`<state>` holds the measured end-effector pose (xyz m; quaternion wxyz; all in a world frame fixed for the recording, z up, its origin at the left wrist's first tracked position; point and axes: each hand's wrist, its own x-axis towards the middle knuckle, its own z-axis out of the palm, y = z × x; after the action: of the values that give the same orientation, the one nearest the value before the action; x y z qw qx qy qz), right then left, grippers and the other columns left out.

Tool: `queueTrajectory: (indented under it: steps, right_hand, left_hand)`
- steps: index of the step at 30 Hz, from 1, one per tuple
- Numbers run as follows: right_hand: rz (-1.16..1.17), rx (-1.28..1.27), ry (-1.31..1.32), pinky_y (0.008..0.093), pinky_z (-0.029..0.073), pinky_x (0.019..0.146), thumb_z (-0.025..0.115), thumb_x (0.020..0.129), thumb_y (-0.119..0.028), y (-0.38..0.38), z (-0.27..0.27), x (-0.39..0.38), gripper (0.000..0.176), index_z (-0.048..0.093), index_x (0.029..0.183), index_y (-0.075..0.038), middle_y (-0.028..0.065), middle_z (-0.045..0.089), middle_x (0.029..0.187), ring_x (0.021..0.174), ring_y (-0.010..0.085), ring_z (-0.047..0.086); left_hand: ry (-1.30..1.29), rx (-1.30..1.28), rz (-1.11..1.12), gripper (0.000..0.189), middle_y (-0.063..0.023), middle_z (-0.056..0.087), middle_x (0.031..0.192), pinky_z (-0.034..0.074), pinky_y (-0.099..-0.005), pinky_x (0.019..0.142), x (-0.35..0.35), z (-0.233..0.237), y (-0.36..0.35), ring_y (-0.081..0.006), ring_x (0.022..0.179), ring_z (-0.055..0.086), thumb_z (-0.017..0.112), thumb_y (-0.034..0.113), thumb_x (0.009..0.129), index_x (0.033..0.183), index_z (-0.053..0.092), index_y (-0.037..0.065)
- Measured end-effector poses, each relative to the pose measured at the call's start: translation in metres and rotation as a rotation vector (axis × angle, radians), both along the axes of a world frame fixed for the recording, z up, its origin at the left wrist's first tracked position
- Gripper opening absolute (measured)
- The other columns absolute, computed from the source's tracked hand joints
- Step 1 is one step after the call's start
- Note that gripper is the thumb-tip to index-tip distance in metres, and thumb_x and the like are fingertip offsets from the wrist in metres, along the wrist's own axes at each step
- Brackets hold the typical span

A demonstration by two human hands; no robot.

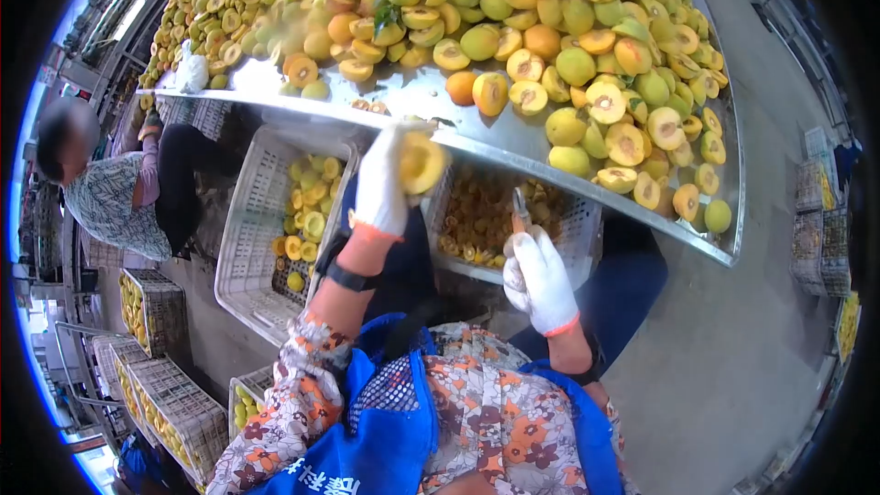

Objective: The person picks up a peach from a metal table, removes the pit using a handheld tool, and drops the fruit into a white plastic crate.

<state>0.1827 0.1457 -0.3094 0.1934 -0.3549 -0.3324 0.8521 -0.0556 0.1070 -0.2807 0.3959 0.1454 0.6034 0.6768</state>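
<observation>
My left hand (383,185), in a white glove, holds a halved yellow fruit (422,165) by the near edge of the metal table (367,114). The cut face with its hollow is turned up. My right hand (539,280), also gloved, is closed round the handle of a small metal-tipped tool (520,211), above the crate of small brown and yellow pieces (467,220). Halved and whole fruits (527,69) are heaped over the table. Left of my left arm, a white crate (240,247) contains fruit halves (307,211).
A seated person (115,183) is at the left, beside the table. Several crates of fruit (174,403) stand on the floor at the lower left. More stacked crates (819,229) are at the far right. A white bag (191,71) lies on the table's left part.
</observation>
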Motion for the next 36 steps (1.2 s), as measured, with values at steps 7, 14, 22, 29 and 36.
queueTrajectory:
  steps: [7,14,22,29,36]
  right_hand:
    - [-0.098,-0.073,-0.106,0.0233,0.028,0.037,0.053,0.107,-0.027,0.007,-0.014,0.034,0.018,0.05,0.098,-0.011,-0.0021,0.044,0.063,0.045,0.0061,0.039]
    - [-0.015,0.002,-0.106,0.0223,0.026,0.039,0.052,0.107,-0.027,-0.001,-0.007,0.009,0.012,0.049,0.105,-0.015,-0.0024,0.044,0.068,0.047,0.0057,0.037]
    - [0.001,0.07,-0.177,0.0246,0.029,0.04,0.054,0.106,-0.026,-0.009,0.004,0.016,0.016,0.046,0.099,-0.014,-0.0036,0.041,0.064,0.047,0.0068,0.038]
    - [-0.033,0.172,-0.06,0.0224,0.029,0.039,0.049,0.108,-0.022,-0.002,0.018,0.01,0.009,0.051,0.11,-0.013,-0.0038,0.045,0.069,0.049,0.0051,0.041]
    - [0.025,0.924,-0.393,0.0498,0.051,0.06,0.063,0.1,-0.025,-0.012,0.067,-0.018,0.025,0.054,0.11,-0.004,0.0247,0.063,0.072,0.077,0.0466,0.067]
  left_hand:
    - [1.806,-0.738,0.128,0.024,-0.012,0.071,0.099,0.051,-0.0499,0.084,-0.094,0.003,-0.036,-0.0382,0.095,0.065,0.071,0.034,0.087,0.099,0.073,0.012]
    - [1.41,-0.2,-0.222,0.053,-0.0193,0.063,0.125,0.051,-0.0502,0.092,-0.04,-0.024,0.115,-0.0425,0.104,0.065,0.067,0.031,0.088,0.137,0.054,0.015]
    - [1.505,-0.323,-0.454,0.031,-0.0217,0.061,0.111,0.055,-0.0489,0.077,-0.016,-0.017,0.142,-0.0409,0.089,0.068,0.067,0.02,0.085,0.111,0.058,0.007]
    - [0.202,0.107,-0.241,0.047,-0.012,0.066,0.111,0.056,-0.0363,0.084,0.007,0.002,0.055,-0.0227,0.099,0.067,0.078,0.024,0.086,0.125,0.057,0.009]
    - [-0.006,0.286,-0.265,0.031,-0.0087,0.065,0.111,0.054,-0.0297,0.084,0.041,0.023,0.012,-0.0153,0.097,0.064,0.047,0.023,0.106,0.124,0.061,0.002]
